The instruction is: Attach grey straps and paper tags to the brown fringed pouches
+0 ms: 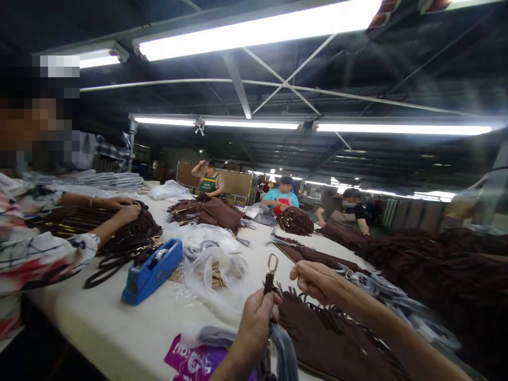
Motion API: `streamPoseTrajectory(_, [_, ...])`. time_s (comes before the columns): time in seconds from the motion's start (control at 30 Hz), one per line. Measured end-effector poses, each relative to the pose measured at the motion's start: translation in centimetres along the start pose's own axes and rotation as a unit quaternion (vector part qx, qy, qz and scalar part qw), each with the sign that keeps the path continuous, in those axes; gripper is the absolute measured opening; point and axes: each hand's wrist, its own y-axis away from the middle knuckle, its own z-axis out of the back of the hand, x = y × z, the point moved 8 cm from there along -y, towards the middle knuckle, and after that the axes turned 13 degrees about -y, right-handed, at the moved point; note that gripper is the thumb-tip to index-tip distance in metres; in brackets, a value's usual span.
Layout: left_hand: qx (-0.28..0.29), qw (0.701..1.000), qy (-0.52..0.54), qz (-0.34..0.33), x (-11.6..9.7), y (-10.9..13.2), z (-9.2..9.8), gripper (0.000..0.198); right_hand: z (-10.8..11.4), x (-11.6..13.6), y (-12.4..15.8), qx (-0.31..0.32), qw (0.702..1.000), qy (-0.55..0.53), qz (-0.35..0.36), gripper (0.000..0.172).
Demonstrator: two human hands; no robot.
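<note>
My left hand (pixel 257 320) is closed around a dark brown strap (pixel 269 283), which points upward with a metal snap hook (pixel 272 263) at its top. Below that hand hangs a loop of strap in grey plastic wrap (pixel 284 353). My right hand (pixel 315 281) is beside the hook, apart from it, with its fingers curled; whether anything is in them is hidden. Under my right forearm lies a brown fringed bag (pixel 337 338), flat on the white table (pixel 99 317).
A blue tape dispenser (pixel 153 271) and clear plastic bags (pixel 216 264) stand to the left. A purple printed packet (pixel 194 360) lies in front. Brown fringed goods (pixel 448 264) are heaped at right. A co-worker's hands (pixel 125 209) handle brown bags at left; other people work farther back.
</note>
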Motion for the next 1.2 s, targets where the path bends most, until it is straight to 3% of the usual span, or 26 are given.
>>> streamPoseTrajectory(0.13, [-0.016, 0.999, 0.031, 0.02, 0.1, -0.2, 1.1, 0.054, -1.2, -0.2, 0.8, -0.043, 0.995, 0.052, 0.075, 0.032])
streamPoseTrajectory(0.23, [-0.019, 1.0, -0.019, -0.012, -1.1, 0.5, 1.5, 0.059, -2.3, 1.1, 1.6, -0.09, 0.976, 0.136, 0.147, 0.028])
streamPoseTrajectory(0.33, [-0.022, 0.996, -0.078, -0.036, -1.6, 1.2, 1.4, 0.051, -3.2, 2.6, 2.1, -0.113, 0.96, 0.175, 0.186, 0.029])
streamPoseTrajectory(0.47, [-0.028, 0.987, -0.148, -0.065, -1.4, 1.5, 1.1, 0.044, -3.2, 2.8, 1.9, -0.127, 0.959, 0.185, 0.175, 0.029])
streamPoseTrajectory(0.83, [-0.021, 0.959, -0.262, -0.11, -0.1, 1.1, 0.0, 0.053, -2.5, 3.0, 2.2, -0.16, 0.94, 0.242, 0.183, 0.027])
streamPoseTrajectory(0.97, [-0.006, 0.945, -0.301, -0.132, 0.8, 1.1, -1.2, 0.054, -2.0, 1.2, 2.0, -0.15, 0.967, 0.124, 0.165, 0.014])
streamPoseTrajectory(1.1, [0.014, 0.933, -0.326, -0.149, 2.3, 1.4, -2.3, 0.055, -2.1, -2.3, 1.9, -0.091, 0.989, 0.002, 0.117, 0.061])
streamPoseTrajectory(1.2, [0.042, 0.936, -0.303, -0.174, 1.9, 2.4, -3.5, 0.053, -2.0, -4.8, 2.6, -0.071, 0.994, 0.008, 0.083, 0.053])
